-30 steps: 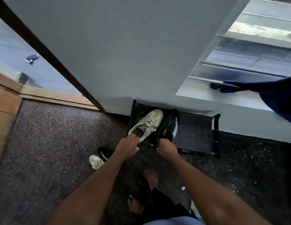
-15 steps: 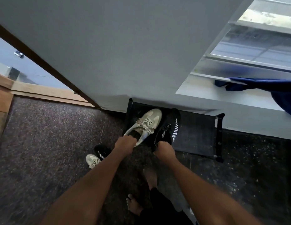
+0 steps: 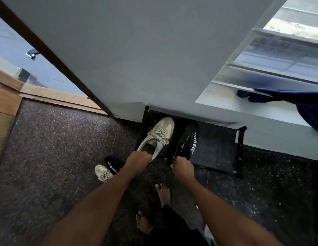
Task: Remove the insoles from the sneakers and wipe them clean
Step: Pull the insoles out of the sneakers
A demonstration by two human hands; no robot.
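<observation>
On the black fabric shoe rack [image 3: 216, 150], the beige lace-up sneaker [image 3: 157, 134] and the black knit sneaker with white stripes [image 3: 187, 142] lie side by side, heels at the rack's front edge, toes at its rear. The left hand [image 3: 137, 159] clenches its fingers on the beige heel; the right hand [image 3: 182, 165] grasps the black heel. The insoles are inside, unseen. Both grips match the earlier frames, and neither sneaker has left the rack.

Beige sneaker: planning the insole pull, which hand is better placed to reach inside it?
Probably left. The left hand grips the beige sneaker at its heel opening; the right hand grips the black sneaker beside it.
</observation>
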